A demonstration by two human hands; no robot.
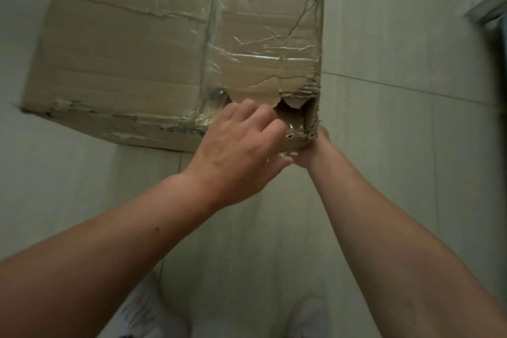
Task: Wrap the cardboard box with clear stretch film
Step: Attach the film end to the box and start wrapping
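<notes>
Torn cardboard box (137, 49) under stretch film (214, 22)

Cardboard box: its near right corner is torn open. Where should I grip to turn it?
On the cardboard box, probably the near edge, left of the torn corner, coming from the near side, fingers over the top face. The board there looks less damaged; the ragged corner would likely crumple.

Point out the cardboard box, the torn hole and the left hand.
cardboard box (131, 63): head view, broad brown face.
torn hole (292, 116): head view, dark opening.
left hand (238, 151): head view, back of hand.
</notes>
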